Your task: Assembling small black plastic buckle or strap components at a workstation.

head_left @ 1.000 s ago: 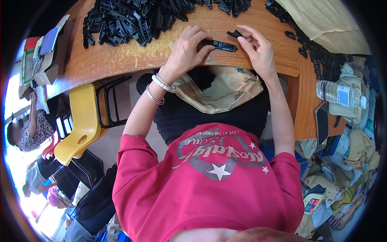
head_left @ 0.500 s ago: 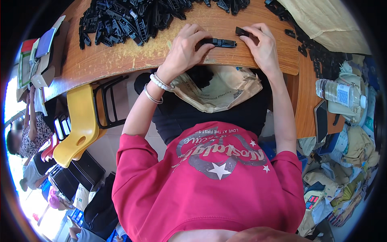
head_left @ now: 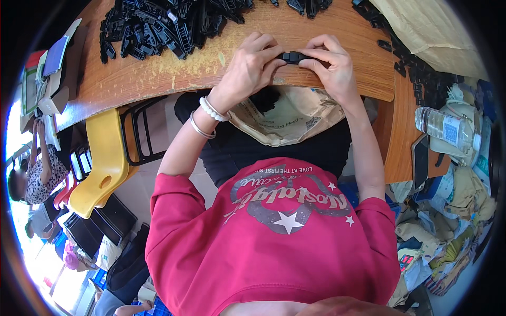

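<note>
My left hand (head_left: 252, 63) pinches one end of a slim black plastic part (head_left: 293, 57) above the table's front edge. From the other side my right hand (head_left: 334, 66) grips the part's right end, thumb and forefinger pressed on it. Where the small black piece in the right hand meets the longer part, fingers cover most of the joint. A brown paper bag (head_left: 287, 129) gapes below my hands against my lap, with black things inside. Farther off, at the left, lies a big heap of black plastic parts (head_left: 153, 29).
The worn wooden table (head_left: 358, 68) has more black parts (head_left: 403, 58) along its right side, beside a large paper sack (head_left: 429, 31). A water bottle (head_left: 445, 125) and a phone (head_left: 420, 160) lie at the right. A yellow chair (head_left: 103, 163) stands left; people are beyond it.
My right hand has moved left, bringing its small black piece against the longer part in my left hand. Both hands are now close together on it.
</note>
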Action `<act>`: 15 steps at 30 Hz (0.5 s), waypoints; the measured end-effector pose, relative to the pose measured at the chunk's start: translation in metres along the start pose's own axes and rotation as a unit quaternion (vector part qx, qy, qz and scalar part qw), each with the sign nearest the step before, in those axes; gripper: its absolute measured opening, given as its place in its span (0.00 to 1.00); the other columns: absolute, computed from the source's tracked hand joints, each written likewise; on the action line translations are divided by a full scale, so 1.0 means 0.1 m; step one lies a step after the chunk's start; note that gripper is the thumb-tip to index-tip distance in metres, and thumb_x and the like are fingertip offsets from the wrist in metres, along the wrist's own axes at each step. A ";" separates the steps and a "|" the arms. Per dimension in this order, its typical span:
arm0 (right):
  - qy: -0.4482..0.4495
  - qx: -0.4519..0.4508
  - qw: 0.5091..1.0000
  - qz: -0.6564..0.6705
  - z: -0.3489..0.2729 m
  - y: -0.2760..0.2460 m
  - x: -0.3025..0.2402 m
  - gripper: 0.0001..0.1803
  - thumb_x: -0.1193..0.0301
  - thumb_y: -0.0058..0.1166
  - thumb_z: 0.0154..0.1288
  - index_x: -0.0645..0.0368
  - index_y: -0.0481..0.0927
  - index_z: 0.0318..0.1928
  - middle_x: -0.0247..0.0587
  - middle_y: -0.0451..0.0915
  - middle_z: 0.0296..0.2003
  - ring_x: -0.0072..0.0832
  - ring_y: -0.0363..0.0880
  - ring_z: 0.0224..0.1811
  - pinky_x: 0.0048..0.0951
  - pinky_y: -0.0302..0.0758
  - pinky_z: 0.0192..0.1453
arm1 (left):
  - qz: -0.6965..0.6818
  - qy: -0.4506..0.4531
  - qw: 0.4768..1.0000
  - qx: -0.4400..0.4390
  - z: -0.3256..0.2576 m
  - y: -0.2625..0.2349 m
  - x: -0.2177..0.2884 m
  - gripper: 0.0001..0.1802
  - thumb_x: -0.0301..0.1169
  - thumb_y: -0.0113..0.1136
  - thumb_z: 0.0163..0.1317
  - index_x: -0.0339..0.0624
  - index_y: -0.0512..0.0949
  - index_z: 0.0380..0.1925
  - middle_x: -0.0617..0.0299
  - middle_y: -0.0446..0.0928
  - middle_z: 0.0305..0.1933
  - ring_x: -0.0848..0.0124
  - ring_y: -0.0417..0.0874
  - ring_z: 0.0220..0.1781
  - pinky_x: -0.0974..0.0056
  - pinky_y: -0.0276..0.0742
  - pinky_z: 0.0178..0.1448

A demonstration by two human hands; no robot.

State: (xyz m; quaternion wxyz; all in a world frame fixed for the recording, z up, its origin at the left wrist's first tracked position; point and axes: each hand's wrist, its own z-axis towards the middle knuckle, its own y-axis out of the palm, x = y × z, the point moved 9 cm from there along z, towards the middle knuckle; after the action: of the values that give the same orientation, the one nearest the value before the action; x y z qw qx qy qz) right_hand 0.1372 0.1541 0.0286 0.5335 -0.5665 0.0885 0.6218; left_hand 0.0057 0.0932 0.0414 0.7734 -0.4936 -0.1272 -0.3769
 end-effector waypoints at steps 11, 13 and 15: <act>0.012 0.061 0.996 0.064 0.30 -0.26 0.03 0.03 0.81 0.60 0.58 0.67 0.84 0.34 0.39 0.81 0.30 0.26 0.80 0.32 0.25 0.74 0.36 | -0.021 -0.025 0.999 -0.018 0.26 0.00 -0.10 0.13 0.30 0.71 0.51 0.34 0.83 0.34 0.54 0.80 0.34 0.57 0.80 0.39 0.60 0.76 0.43; -0.035 0.168 0.985 -0.033 0.65 -0.51 0.10 0.05 0.80 0.59 0.60 0.65 0.84 0.37 0.43 0.82 0.36 0.33 0.80 0.35 0.28 0.76 0.39 | 0.029 0.060 0.998 -0.005 0.42 0.11 0.06 0.11 0.31 0.70 0.52 0.38 0.81 0.33 0.55 0.76 0.34 0.56 0.77 0.37 0.57 0.75 0.41; -0.062 0.206 0.962 -0.166 1.03 -0.62 0.27 0.10 0.76 0.56 0.63 0.62 0.83 0.44 0.50 0.80 0.46 0.43 0.78 0.48 0.37 0.74 0.53 | 0.098 0.125 0.987 -0.033 0.51 0.34 0.14 0.10 0.32 0.68 0.54 0.41 0.78 0.33 0.58 0.72 0.33 0.59 0.75 0.37 0.59 0.73 0.42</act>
State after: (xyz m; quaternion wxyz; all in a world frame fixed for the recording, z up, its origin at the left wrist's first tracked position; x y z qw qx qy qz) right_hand 0.1278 0.2684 0.0734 0.7385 -0.4116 0.0863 0.5270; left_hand 0.0485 0.1387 0.0513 0.8000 -0.4778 0.0317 -0.3615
